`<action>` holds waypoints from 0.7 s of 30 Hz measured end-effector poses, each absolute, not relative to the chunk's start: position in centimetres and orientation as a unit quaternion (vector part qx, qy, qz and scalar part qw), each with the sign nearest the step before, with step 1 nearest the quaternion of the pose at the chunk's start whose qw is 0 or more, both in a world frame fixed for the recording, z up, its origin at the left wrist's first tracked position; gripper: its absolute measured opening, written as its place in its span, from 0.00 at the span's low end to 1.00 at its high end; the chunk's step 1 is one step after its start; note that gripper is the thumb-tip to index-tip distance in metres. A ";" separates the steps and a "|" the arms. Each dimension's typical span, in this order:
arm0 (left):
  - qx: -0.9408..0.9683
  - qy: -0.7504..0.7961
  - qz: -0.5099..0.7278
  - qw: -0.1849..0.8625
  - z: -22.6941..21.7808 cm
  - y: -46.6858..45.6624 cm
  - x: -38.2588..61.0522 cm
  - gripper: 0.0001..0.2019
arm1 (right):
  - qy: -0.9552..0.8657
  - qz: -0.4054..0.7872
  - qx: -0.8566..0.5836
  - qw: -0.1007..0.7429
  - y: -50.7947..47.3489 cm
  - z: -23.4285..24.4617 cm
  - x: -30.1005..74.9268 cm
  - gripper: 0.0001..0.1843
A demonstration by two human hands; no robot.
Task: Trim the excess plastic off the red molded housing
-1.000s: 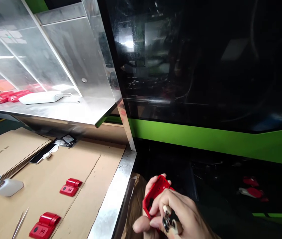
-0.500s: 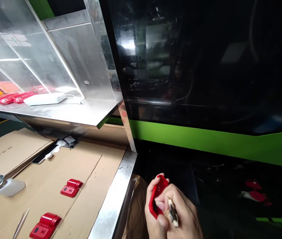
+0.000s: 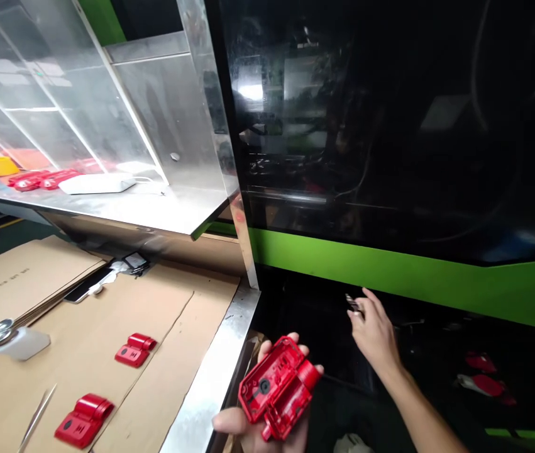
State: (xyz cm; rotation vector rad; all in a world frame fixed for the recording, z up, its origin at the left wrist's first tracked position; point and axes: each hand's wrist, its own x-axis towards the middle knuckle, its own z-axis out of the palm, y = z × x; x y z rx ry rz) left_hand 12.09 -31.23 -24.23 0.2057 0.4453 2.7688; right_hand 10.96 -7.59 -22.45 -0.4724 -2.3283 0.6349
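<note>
On my left hand [image 3: 234, 423] rests a red plastic housing [image 3: 276, 387], its hollow inner side facing up. The fingers curl behind its far edge, with the thumb out to the left. Ribs, a round dark spot and a tube-like section show inside it. My right hand [image 3: 375, 327] is apart from it, farther out and to the right, closed on a small tool [image 3: 354, 304] whose dark, shiny end sticks out past the fingers. Its exact kind is not clear. Two similar red housings, one nearer [image 3: 84, 420] and one farther [image 3: 136, 350], lie on the cardboard-covered table [image 3: 177, 340].
Metal tweezers [image 3: 37, 416], a whitish plastic bottle [image 3: 22, 343] and a phone [image 3: 88, 283] lie on the cardboard. A metal shelf [image 3: 182, 204] above holds a white device [image 3: 97, 183] and red parts [image 3: 36, 180]. A black machine panel with a green band [image 3: 366, 258] stands ahead.
My hands have separated. The right hand has moved away to the right and up with the small tool; the left has turned the red housing so its inside shows.
</note>
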 end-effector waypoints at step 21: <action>-0.002 0.566 0.805 0.181 -19.2 -36.1 12.8 0.37 | -0.930 0.318 -0.179 0.044 -6.9 -29.7 10.8 0.34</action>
